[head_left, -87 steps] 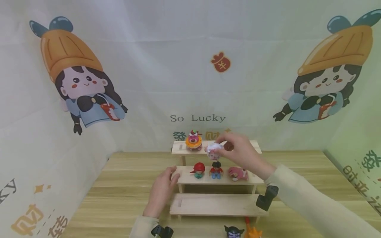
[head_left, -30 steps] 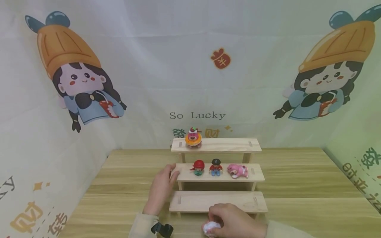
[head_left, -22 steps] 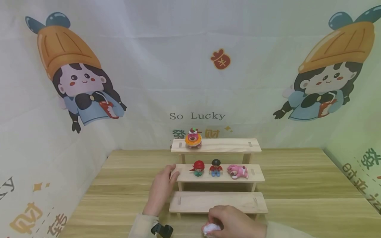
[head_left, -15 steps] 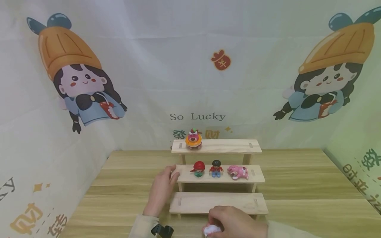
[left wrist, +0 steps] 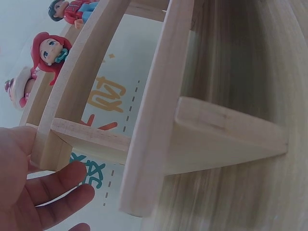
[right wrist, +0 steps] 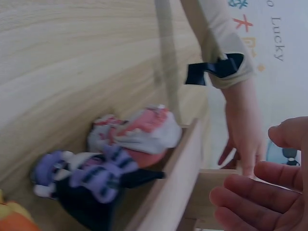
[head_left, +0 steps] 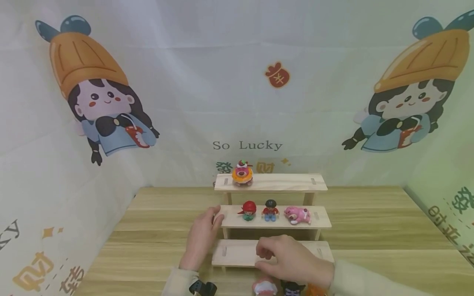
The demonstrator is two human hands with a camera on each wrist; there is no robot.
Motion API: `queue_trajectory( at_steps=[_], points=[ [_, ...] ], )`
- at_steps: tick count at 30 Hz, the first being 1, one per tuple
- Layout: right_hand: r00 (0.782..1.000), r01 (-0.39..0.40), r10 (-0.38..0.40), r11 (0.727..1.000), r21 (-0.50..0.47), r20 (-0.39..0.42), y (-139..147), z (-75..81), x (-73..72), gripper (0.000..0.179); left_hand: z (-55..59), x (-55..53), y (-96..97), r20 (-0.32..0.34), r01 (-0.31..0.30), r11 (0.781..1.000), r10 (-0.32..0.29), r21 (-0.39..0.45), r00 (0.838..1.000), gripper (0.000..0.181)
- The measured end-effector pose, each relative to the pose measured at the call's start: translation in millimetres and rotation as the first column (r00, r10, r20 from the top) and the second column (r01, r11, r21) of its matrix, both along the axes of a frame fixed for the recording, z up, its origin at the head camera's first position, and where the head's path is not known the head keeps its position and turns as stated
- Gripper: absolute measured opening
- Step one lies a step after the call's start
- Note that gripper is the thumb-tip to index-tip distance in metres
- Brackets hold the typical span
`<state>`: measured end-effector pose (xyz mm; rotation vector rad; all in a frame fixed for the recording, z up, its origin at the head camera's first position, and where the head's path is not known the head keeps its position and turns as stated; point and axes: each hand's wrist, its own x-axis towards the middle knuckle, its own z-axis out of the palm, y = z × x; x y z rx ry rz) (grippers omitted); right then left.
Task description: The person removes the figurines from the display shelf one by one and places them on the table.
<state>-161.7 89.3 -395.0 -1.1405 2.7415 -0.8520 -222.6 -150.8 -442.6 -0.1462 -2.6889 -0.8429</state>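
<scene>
your right hand (head_left: 286, 259), fingers loose around nothing, has now released the pink-and-white figure (head_left: 264, 287), which rests just nearer you than that hand, beside the black-and-purple figure (head_left: 292, 288); it seems set down. your left hand (head_left: 201, 234) holds the middle shelf (head_left: 231, 218) by its end.

The head view looks forward and down on the shelf (head_left: 237, 253) both wrist views share close up.
</scene>
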Motion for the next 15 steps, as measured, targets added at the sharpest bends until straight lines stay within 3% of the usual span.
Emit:
queue_trajectory(
  at_steps=[8,15],
  points=[
    [0.976,-0.014,-0.007,0.995,-0.098,-0.216,-4,23.6,-14.3,0.009,-1.9,2.0,-0.9,0.020,-0.007,1.000,0.007,0.003,1.000,0.034],
    [0.961,0.055,-0.081,0.993,-0.104,-0.266,-13,48.9,-35.0,0.006,-2.4,2.5,-1.1,0.027,-0.008,1.000,0.008,0.004,1.000,0.033]
  ],
)
